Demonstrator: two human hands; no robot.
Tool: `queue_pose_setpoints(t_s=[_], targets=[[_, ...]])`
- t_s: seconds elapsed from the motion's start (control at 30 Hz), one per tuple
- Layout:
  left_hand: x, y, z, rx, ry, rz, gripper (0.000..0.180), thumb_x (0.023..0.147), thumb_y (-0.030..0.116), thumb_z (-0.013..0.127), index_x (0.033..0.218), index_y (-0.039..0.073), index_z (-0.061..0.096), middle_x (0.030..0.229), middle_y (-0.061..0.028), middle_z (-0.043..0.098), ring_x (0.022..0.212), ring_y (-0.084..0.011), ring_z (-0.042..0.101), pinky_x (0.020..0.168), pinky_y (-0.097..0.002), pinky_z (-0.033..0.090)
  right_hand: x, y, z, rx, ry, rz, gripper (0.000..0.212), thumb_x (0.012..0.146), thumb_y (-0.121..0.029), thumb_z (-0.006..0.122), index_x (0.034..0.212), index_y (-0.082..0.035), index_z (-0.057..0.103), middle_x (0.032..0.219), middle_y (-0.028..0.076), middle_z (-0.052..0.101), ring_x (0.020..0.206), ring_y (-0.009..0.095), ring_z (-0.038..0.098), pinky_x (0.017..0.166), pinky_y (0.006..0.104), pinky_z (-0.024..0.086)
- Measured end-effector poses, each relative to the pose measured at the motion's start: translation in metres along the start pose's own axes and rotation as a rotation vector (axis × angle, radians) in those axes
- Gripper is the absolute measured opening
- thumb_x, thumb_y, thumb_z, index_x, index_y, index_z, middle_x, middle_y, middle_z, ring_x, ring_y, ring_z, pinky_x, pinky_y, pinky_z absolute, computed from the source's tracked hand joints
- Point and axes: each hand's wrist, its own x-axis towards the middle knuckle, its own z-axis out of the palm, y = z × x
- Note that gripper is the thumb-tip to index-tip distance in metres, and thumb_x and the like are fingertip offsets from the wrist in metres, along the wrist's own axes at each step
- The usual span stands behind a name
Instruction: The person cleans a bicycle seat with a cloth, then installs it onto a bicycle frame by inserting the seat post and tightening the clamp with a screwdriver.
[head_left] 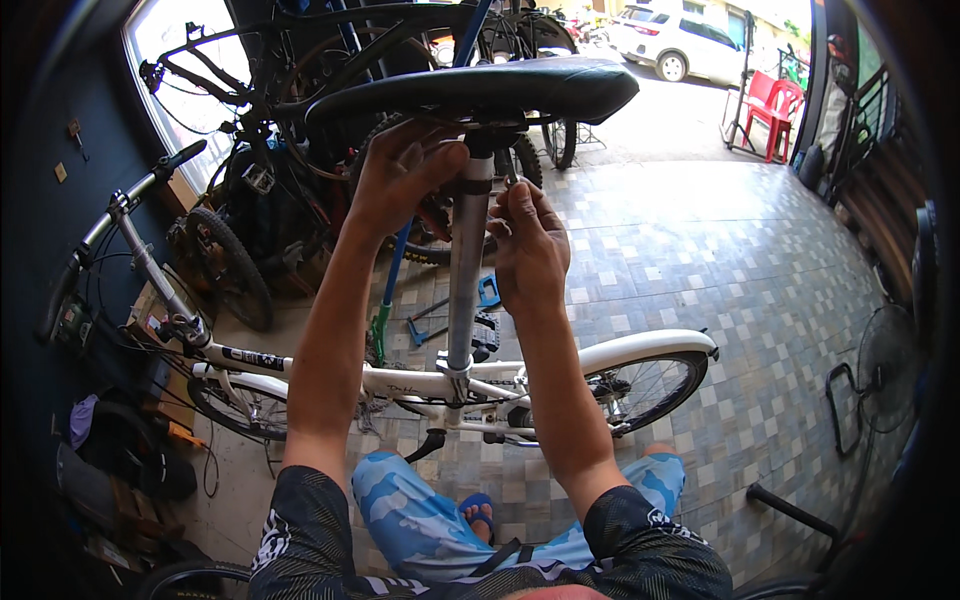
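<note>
- Centrally placed: long black padded bicycle saddle (pixel 480 88) atop grey metal seat post (pixel 466 270), upright, rising from white folding bicycle frame (pixel 400 382) standing on the checkered tile floor (pixel 760 300).
- Left hand (pixel 400 180): cupped under the saddle beside the post top, fingers curled against the clamp area.
- Right hand (pixel 528 245): just right of the post, fingers pressed together, pinching a small metal tool (pixel 512 188) pointed up at the saddle clamp.
- Beyond: dark parked bicycles (pixel 290 120), blue tool (pixel 487 292) on floor, red plastic chair (pixel 775 105).
</note>
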Motion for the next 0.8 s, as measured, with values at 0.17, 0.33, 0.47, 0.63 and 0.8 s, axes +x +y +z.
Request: queue_pose_setpoints(t_s=[0.17,0.33,0.47,0.63,0.8], targets=[[0.002,-0.001,0.005,0.075,0.103,0.003,0.043,0.091,0.036,0.077,0.112,-0.001,0.072,0.1,-0.0056,0.073,0.091,-0.0117,0.065,0.082,-0.0289,0.052,-0.003,0.003,0.001,0.03,-0.007,-0.006,0.025,0.101,-0.021,0.066,0.114,0.0,0.063,0.093,0.004,0.065,0.081,0.01,0.059,0.07,0.0235,0.049],[0.01,-0.005,0.007,0.118,0.221,0.006,0.039,0.09,0.036,0.078,0.101,-0.001,0.076,0.089,-0.0067,0.074,0.086,-0.01,0.066,0.081,-0.0275,0.052,-0.004,0.003,0.004,0.054,-0.013,-0.003,0.025,0.1,-0.023,0.068,0.114,-0.002,0.064,0.093,0.004,0.066,0.08,0.01,0.06,0.071,0.0229,0.048],[0.013,-0.002,0.016,0.005,0.278,0.014,0.041,0.088,0.037,0.08,0.102,-0.002,0.076,0.09,-0.0084,0.075,0.084,-0.0118,0.069,0.082,-0.0275,0.053,-0.006,0.003,0.008,0.043,-0.054,0.022,0.028,0.099,-0.022,0.069,0.117,0.0,0.064,0.093,0.002,0.066,0.079,0.008,0.059,0.07,0.0222,0.047],[0.013,-0.003,0.013,0.003,0.273,0.002,0.04,0.088,0.035,0.081,0.102,-0.002,0.076,0.091,-0.0086,0.076,0.086,-0.0135,0.071,0.084,-0.0278,0.055,0.002,0.006,0.005,-0.107,-0.028,0.006,0.028,0.099,-0.022,0.069,0.118,-0.002,0.066,0.093,0.001,0.067,0.078,0.006,0.057,0.069,0.021,0.045],[0.013,-0.001,0.014,-0.126,0.249,0.014,0.034,0.086,0.028,0.083,0.103,0.0,0.075,0.092,-0.0078,0.076,0.086,-0.0132,0.071,0.085,-0.0302,0.058,0.0,0.005,0.004,-0.089,-0.02,-0.003,0.026,0.099,-0.022,0.07,0.115,-0.002,0.067,0.094,0.0,0.068,0.079,0.005,0.056,0.069,0.0204,0.043]])
